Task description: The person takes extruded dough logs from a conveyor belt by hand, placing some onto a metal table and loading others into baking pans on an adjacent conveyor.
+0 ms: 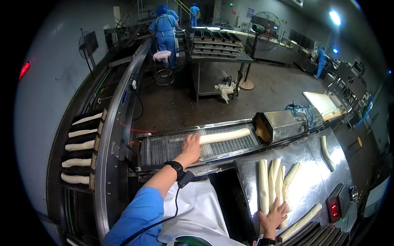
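Note:
A long pale dough roll (225, 136) lies along the mesh conveyor in front of me. My left hand (191, 148) is closed over its left end, with the fingertips partly hidden. On the steel table to the right, several dough rolls (263, 180) lie side by side, pointing away from me. My right hand (273, 217) rests across their near ends, fingers spread. A single dough roll (301, 222) sits just right of that hand, and a thinner dough strip (326, 152) lies near the table's far right corner.
At left, dough-filled pans (78, 162) stand in a row on a lower conveyor behind a metal rail (107, 164). A steel housing (283, 125) covers the mesh belt's right end. A scale with red digits (335, 210) sits at right. Stacked pans (215, 45) and co-workers (165, 35) are farther back.

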`<state>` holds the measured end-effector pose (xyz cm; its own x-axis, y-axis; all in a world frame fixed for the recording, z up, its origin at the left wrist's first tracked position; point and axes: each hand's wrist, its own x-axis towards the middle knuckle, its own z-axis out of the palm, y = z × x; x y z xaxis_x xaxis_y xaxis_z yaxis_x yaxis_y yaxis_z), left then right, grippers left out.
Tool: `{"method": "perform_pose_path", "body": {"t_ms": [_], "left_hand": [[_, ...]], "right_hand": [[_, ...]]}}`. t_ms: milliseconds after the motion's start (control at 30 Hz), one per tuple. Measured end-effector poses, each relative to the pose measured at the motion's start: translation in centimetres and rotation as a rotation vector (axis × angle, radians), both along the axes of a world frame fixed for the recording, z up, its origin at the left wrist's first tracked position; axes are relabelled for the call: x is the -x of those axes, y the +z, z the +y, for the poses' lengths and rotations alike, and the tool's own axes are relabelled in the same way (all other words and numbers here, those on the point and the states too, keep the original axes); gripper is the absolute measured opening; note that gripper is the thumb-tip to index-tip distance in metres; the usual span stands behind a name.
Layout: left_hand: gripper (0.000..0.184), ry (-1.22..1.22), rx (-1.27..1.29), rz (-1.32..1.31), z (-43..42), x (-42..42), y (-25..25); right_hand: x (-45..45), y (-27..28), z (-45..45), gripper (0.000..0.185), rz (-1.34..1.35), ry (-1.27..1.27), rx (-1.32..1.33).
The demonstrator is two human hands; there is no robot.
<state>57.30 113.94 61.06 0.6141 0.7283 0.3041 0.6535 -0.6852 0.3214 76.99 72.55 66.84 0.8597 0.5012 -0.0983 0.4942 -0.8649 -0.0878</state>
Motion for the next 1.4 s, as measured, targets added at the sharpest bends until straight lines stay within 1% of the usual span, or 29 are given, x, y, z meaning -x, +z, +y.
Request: {"method": "perform_pose_path", "body": {"t_ms": [67, 100, 133, 200, 233, 300, 400, 500, 533, 600, 633, 667, 733, 800, 867, 933, 967, 1000, 1033, 1067, 1100, 1133, 1167, 1200, 1233, 1267, 1300, 1333, 1400], "left_hand": [[0.048, 0.182, 0.345, -0.076, 1.1, 1.3, -1.2], [0.047, 0.227, 0.315, 0.027, 1.1, 1.8, -1.2], [0.047, 0.227, 0.313, 0.033, 1.3, 2.0, -0.6], [0.046, 0.209, 0.228, 0.134, 0.4, 2.3, -0.6], [0.046, 0.197, 0.244, 0.156, 0.1, 2.2, -0.1], [0.045, 0.166, 0.276, 0.164, -0.1, 1.9, 0.3], [0.042, 0.127, 0.298, 0.179, -0.9, 1.6, 0.7], [0.041, 0.06, 0.294, 0.145, -2.1, 1.5, 0.5], [0.039, 0.034, 0.273, 0.13, -2.2, 2.2, 0.4], [0.038, -0.028, 0.275, 0.065, -1.8, 3.9, 1.4], [0.039, -0.029, 0.266, 0.071, -2.1, 4.8, 1.9], [0.039, -0.029, 0.253, 0.072, -2.1, 5.6, 2.2], [0.04, -0.004, 0.212, 0.044, -1.6, 7.4, 0.9], [0.041, 0.061, 0.226, 0.093, -1.2, 8.8, 0.3], [0.041, 0.05, 0.192, 0.109, -0.6, 9.7, 0.3], [0.043, 0.128, 0.241, 0.202, -0.7, 9.7, 1.7], [0.041, 0.132, 0.18, 0.219, -1.1, 9.4, 2.4], [0.041, 0.132, 0.178, 0.221, -1.2, 8.9, 2.6], [0.039, 0.089, 0.504, -0.007, -1.3, 8.4, 2.8], [0.037, 0.042, 0.828, -0.231, -1.2, 7.8, 3.5], [0.033, 0.117, 1.216, -0.399, -3.4, 6.0, 6.1], [0.033, 0.051, 1.331, -0.412, -4.7, 4.6, 7.3], [0.031, -0.036, 1.382, -0.403, -6.4, 3.0, 9.1], [0.031, -0.152, 1.424, -0.41, -8.1, 1.3, 11.1], [0.032, -0.278, 1.5, -0.399, -9.6, -0.2, 13.3], [0.034, -0.386, 1.53, -0.348, -10.6, -1.6, 14.6], [0.037, -0.516, 1.567, -0.295, -10.9, -2.4, 15.5], [0.038, -0.636, 1.639, -0.314, -11.8, -3.2, 17.1], [0.051, -0.827, 1.859, -0.354, -12.1, -4.7, 18.4]], "right_hand": [[0.1, 0.4, 0.5, 0.104, -0.015, 0.004, -0.008], [0.1, 0.6, 0.8, 0.103, -0.031, 0.008, -0.015], [-0.1, 1.0, 1.4, 0.103, -0.025, 0.007, -0.016], [-1.1, 0.1, 1.6, 0.099, -0.069, 0.03, -0.031], [-1.5, -0.3, 1.9, 0.099, -0.069, 0.031, -0.03], [-2.1, -0.8, 2.8, 0.093, -0.122, 0.011, -0.042], [-2.7, -0.2, 4.0, 0.088, -0.072, -0.005, -0.062], [-3.8, -0.3, 4.3, 0.087, -0.057, -0.009, -0.049], [-4.7, -1.1, 3.9, 0.085, -0.071, 0.005, -0.071], [-4.9, 0.2, 3.8, 0.081, -0.05, 0.015, -0.118], [-4.4, 1.0, 3.9, 0.08, -0.022, -0.052, -0.093], [-5.1, 0.6, 3.0, 0.079, -0.005, -0.021, -0.136], [-5.2, 0.4, 1.6, 0.078, -0.006, -0.018, -0.187], [-5.2, 0.0, -0.2, 0.083, -0.042, 0.0, -0.176], [-4.4, 0.8, -1.3, 0.085, -0.039, -0.032, -0.138], [-3.8, 1.2, -2.1, 0.088, -0.04, -0.041, -0.103], [-3.1, 1.4, -2.1, 0.086, -0.055, -0.069, -0.098], [-2.6, 1.7, -1.8, 0.085, -0.073, -0.097, -0.094], [-1.9, 2.1, -1.3, 0.075, -0.092, -0.026, -0.179], [-1.1, 1.9, 0.0, 0.07, -0.218, 0.062, -0.262], [-0.5, 1.5, 1.0, 0.068, -0.212, 0.156, -0.402], [-0.1, 1.0, 2.2, 0.069, -0.097, 0.249, -0.511], [0.6, 2.1, 4.4, 0.07, 0.117, 0.3, -0.595], [1.3, 0.8, 6.0, 0.072, 0.097, 0.419, -0.697], [1.9, 0.9, 7.7, 0.077, 0.133, 0.502, -0.748], [2.9, 1.9, 9.7, 0.075, 0.238, 0.505, -0.854], [3.8, 2.9, 11.3, 0.074, 0.259, 0.488, -0.93], [4.1, 3.6, 12.2, 0.073, 0.286, 0.475, -1.004], [3.2, 1.5, 12.7, 0.064, 0.629, 0.284, -1.18]]}}
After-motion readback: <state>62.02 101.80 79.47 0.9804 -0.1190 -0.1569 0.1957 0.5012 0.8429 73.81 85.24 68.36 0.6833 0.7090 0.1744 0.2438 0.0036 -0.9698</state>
